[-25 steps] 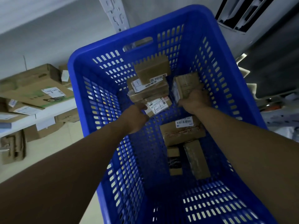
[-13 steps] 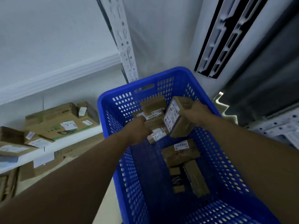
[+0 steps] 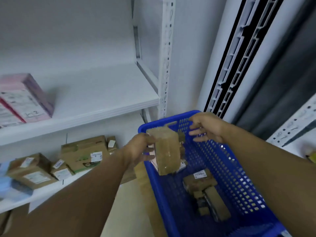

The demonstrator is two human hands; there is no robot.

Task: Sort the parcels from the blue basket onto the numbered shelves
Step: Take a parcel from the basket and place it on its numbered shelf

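A blue slotted basket (image 3: 227,171) stands at the lower right with several brown parcels (image 3: 200,182) on its bottom. My left hand (image 3: 140,149) grips a brown cardboard parcel (image 3: 166,149) by its left side and holds it upright over the basket's left rim. My right hand (image 3: 206,127) hovers over the basket's far end, fingers spread and relaxed, holding nothing. A white shelf board (image 3: 95,100) runs across the left at about hand height, with a lower shelf (image 3: 51,187) beneath it.
A pink box (image 3: 25,98) lies at the left end of the upper shelf. Several labelled cardboard boxes (image 3: 82,154) crowd the lower shelf. A white perforated upright (image 3: 166,57) rises behind the basket. Another rack (image 3: 294,124) shows at the right edge.
The parcel passed from my right hand to my left and rose out of the basket. My right hand let go and opened. The view tilted up, showing the upper shelf.
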